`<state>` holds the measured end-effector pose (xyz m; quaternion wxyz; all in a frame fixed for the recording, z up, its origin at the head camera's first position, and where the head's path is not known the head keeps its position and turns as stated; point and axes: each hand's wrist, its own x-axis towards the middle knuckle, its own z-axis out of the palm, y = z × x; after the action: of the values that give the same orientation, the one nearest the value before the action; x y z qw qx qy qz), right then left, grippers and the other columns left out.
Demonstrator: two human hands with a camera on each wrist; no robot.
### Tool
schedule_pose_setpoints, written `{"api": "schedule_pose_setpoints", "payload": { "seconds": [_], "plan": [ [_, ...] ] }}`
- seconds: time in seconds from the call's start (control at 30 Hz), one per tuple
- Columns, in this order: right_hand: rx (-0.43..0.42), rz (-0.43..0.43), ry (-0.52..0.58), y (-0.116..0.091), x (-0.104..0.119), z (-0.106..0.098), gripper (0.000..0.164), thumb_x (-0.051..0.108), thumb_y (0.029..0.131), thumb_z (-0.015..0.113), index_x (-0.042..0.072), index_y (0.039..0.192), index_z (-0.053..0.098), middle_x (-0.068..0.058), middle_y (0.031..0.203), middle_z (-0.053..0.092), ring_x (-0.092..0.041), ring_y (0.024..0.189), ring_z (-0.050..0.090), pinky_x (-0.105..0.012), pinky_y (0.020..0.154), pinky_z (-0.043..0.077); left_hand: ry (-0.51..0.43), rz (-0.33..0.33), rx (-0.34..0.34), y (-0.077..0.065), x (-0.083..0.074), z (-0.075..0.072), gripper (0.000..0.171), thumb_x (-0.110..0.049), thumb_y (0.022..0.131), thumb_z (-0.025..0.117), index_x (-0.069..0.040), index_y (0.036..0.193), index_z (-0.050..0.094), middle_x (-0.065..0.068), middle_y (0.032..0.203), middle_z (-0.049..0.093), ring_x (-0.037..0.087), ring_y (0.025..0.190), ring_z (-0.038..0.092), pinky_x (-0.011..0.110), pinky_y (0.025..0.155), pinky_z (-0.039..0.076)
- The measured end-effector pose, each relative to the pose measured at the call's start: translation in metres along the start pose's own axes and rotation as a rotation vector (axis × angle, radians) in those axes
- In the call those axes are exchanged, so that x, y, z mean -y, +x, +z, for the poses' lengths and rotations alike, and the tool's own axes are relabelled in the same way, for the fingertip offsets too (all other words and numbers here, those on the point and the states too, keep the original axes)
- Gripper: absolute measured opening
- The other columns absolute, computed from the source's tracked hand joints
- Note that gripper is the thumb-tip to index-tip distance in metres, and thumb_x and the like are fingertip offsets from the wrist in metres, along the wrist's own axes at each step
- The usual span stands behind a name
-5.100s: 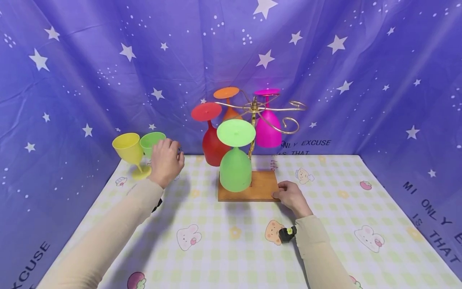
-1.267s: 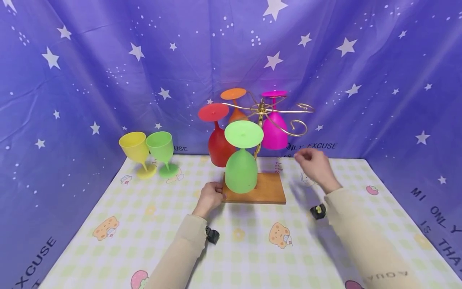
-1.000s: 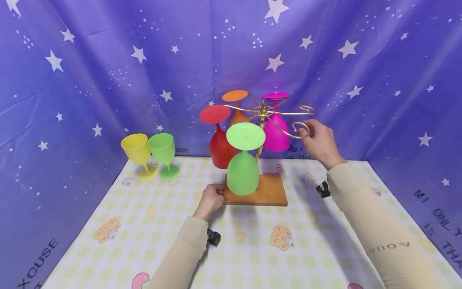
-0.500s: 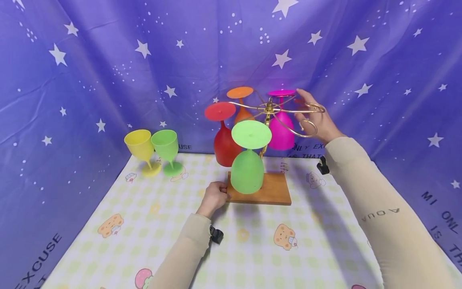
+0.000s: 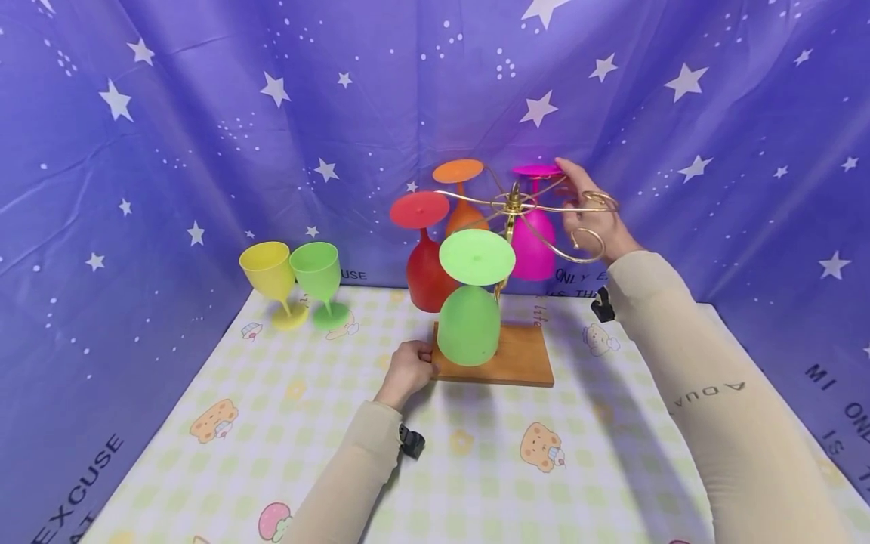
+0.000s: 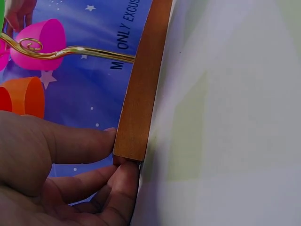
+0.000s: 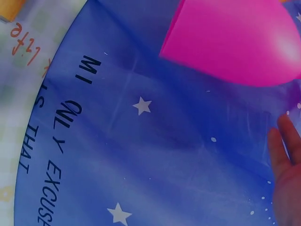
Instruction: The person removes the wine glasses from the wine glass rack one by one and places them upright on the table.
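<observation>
A gold wire goblet rack stands on a wooden base. My left hand grips the base's left end, thumb on top and curled fingers below in the left wrist view. Upside down on the rack hang a red goblet, an orange goblet, a light green goblet and a pink goblet. My right hand is raised behind two bare curled rack arms, fingers extended, fingertips right at the pink goblet's foot. In the right wrist view those fingers lie apart from the pink bowl.
A yellow goblet and another green goblet stand upright at the back left of the checked tablecloth. A purple star-printed curtain encloses the table's back and sides.
My left hand has gone from the upright green goblet to the base's left end. My right hand has left the base's right end, risen past a wire curl and reached the pink goblet's foot.
</observation>
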<state>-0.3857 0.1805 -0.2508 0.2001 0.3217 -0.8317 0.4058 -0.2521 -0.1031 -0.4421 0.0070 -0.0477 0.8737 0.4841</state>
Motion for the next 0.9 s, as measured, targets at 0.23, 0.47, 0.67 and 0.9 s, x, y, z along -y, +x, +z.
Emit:
{"api": "schedule_pose_setpoints", "payload": {
  "seconds": [0.23, 0.47, 0.67, 0.9],
  "plan": [
    [-0.147, 0.068, -0.226, -0.003, 0.003, -0.006, 0.046, -0.002, 0.092, 0.046, 0.013, 0.135, 0.050, -0.015, 0.120, 0.064, -0.028, 0.108, 0.061, -0.034, 0.083, 0.047, -0.012, 0.001, 0.004, 0.000, 0.000, 0.000, 0.035, 0.002, 0.075, 0.071, 0.005, 0.109, 0.065, 0.010, 0.092, 0.065, 0.020, 0.082, 0.060, 0.033, 0.074, 0.051],
    [-0.285, -0.030, -0.326, -0.006, 0.002, -0.017, 0.026, 0.007, 0.092, 0.056, 0.003, 0.117, 0.064, -0.014, 0.103, 0.071, -0.027, 0.094, 0.067, -0.018, 0.079, 0.048, -0.010, -0.023, 0.001, 0.000, 0.000, 0.002, 0.030, 0.000, 0.077, 0.071, 0.004, 0.106, 0.065, 0.008, 0.091, 0.063, 0.021, 0.083, 0.058, 0.034, 0.075, 0.050],
    [-0.382, -0.139, -0.395, -0.010, 0.004, -0.026, 0.018, 0.008, 0.092, 0.059, 0.003, 0.102, 0.072, -0.012, 0.087, 0.072, -0.026, 0.075, 0.067, -0.002, 0.071, 0.035, -0.012, -0.020, 0.002, -0.001, -0.001, 0.002, 0.030, 0.001, 0.078, 0.070, 0.005, 0.107, 0.064, 0.009, 0.090, 0.063, 0.021, 0.083, 0.059, 0.034, 0.075, 0.051],
    [-0.390, -0.177, -0.418, -0.011, 0.011, -0.036, 0.017, 0.006, 0.091, 0.058, 0.004, 0.097, 0.074, -0.012, 0.078, 0.069, -0.011, 0.068, 0.053, -0.004, 0.069, 0.033, -0.007, -0.020, -0.005, -0.001, -0.001, 0.002, 0.030, 0.000, 0.078, 0.071, 0.004, 0.108, 0.065, 0.009, 0.090, 0.063, 0.021, 0.083, 0.059, 0.033, 0.075, 0.051]
  ]
}}
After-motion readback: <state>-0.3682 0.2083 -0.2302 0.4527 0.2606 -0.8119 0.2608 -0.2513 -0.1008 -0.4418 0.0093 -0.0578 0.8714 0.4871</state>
